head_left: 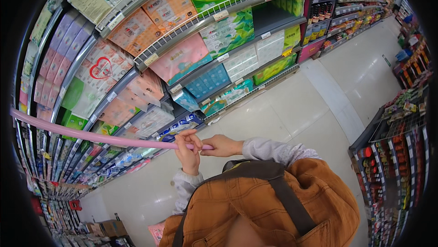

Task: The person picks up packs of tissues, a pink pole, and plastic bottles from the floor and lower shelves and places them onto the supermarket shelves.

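A long pink pole [102, 138] runs from the far left to the middle of the view, in front of shelves of packaged tissues. My left hand [189, 149] is around it close to its near end, with some fingers raised and bent. My right hand [221, 145] grips the end of the pole, just right of my left hand. The pole's far end reaches the dark left rim of the picture, and whether it touches anything there cannot be told.
Tissue shelves [191, 38] curve along the front and left. Pale floor tiles [273, 110] lie between them and a shelf of packaged goods [386, 175] at right. Cardboard boxes [111, 228] stand at lower left, and a pink package [156, 232] lies beside me.
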Available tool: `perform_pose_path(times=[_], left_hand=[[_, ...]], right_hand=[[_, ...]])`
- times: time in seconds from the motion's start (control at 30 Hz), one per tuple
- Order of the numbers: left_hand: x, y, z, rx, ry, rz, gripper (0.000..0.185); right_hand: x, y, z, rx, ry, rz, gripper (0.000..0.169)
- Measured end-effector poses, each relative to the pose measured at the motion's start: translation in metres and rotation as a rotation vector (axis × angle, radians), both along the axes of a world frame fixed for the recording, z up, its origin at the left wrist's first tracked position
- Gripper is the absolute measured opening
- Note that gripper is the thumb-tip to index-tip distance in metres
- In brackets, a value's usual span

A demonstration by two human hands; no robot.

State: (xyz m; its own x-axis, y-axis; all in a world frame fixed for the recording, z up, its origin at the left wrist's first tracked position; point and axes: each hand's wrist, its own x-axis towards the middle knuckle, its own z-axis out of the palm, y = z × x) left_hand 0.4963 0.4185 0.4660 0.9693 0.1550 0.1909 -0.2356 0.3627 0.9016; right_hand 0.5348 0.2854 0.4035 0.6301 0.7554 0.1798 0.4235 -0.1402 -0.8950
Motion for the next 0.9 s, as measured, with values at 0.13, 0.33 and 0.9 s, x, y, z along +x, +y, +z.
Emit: perform_pose_path(times=[0.13, 0.33, 0.9], left_hand=[[0.012, -0.04, 0.0, -0.029, 0.001, 0.048, 0.052], [0.012, -0.068, 0.015, 0.049, -0.041, 0.177, 0.056], [-0.139, 0.027, 0.059, 0.125, -0.154, 0.468, 0.056]], right_hand=[[0.02, -0.048, 0.001, -0.071, 0.022, 0.062, 0.036], [0.036, -0.069, -0.015, -0.082, 0.033, 0.113, 0.033], [-0.003, 0.013, -0.148, -0.48, -0.093, 0.448, 0.038]])
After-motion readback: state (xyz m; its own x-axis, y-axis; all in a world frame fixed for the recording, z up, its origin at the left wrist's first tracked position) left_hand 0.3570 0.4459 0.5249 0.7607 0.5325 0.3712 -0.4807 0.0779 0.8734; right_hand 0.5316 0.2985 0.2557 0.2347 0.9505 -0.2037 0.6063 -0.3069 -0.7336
